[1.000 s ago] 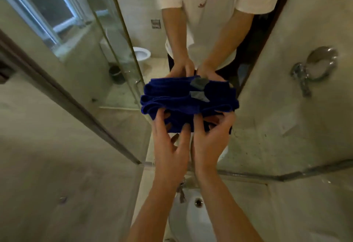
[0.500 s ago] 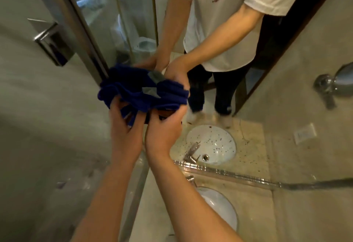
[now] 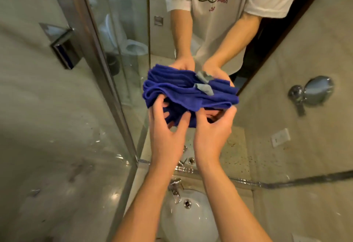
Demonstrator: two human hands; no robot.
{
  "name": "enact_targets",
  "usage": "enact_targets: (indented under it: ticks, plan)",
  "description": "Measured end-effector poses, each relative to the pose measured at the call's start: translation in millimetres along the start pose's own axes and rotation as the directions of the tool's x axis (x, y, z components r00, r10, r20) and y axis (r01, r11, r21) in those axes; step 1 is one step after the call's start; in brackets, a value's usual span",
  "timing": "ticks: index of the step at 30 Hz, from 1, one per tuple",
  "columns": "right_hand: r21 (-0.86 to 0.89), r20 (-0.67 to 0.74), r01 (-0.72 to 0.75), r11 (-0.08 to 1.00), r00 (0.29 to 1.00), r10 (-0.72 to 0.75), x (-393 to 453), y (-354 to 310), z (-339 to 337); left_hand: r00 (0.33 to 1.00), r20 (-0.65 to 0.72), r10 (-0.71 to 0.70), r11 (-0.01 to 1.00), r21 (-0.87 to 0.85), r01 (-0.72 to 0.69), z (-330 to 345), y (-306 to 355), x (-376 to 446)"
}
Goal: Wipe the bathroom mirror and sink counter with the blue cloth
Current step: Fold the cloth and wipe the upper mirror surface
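Both hands are raised to the mirror point(image 3: 210, 21), and the blue cloth point(image 3: 189, 96) is bunched between them and pressed against the glass. It is gripped from below by the left hand point(image 3: 168, 136), whose fingers are curled into the lower folds, and pinched at its right underside by the right hand point(image 3: 212, 134), thumb and fingers closed on the hem. The cloth's reflection sits directly above it, so the real edge against the glass is hard to separate.

The cloth is judged light, soft and floppy, with no stiffness of its own; several loose layers are seen, and a grey tag point(image 3: 205, 89) lies on top. A flatter pad would likely be needed for an even wipe, and a hold across the folded middle is judged better than one at a trailing corner.

Room for sweeping is bounded on the left by the metal frame strip point(image 3: 99, 69) running down beside the mirror, and below by the chrome rail point(image 3: 248, 182) at the mirror's foot. Beneath the arms lie the faucet point(image 3: 175, 190) and white sink basin point(image 3: 191, 222), with the speckled counter point(image 3: 267, 213) to the right. A wall fitting point(image 3: 313, 92) is reflected well to the right. Upward and rightward, open glass is available.
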State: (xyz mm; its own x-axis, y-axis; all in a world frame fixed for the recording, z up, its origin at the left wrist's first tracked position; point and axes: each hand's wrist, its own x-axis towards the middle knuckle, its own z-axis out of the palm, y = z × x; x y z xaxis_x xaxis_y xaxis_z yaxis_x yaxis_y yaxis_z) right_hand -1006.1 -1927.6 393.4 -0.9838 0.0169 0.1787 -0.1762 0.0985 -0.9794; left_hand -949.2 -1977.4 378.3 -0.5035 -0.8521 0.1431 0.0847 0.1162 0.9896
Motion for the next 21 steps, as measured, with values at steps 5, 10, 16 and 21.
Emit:
enact_targets:
  ticks: [5, 10, 16, 21]
  plan:
    - [-0.055, 0.115, 0.049, 0.997, 0.992, -0.042, -18.5, -27.0, 46.4, 0.987, -0.153, 0.042, 0.997, 0.068, -0.031, -49.1, 9.3, 43.5]
    - [-0.058, 0.149, 0.0, 0.998, 0.989, 0.009, -13.6, 0.1, 31.7, 0.989, -0.149, -0.003, 0.996, 0.084, 0.016, -30.7, -11.2, 26.7]
    - [-0.013, 0.144, -0.197, 0.98, 0.97, 0.197, -8.4, 40.3, -6.9, 0.936, 0.065, -0.347, 0.925, -0.139, 0.353, -12.8, -41.1, -2.2]
    - [0.223, 0.2, -0.481, 0.848, 0.874, 0.443, -8.1, 37.8, -6.9, 0.676, 0.106, -0.729, 0.488, -0.613, 0.622, -23.1, -20.7, 25.6]
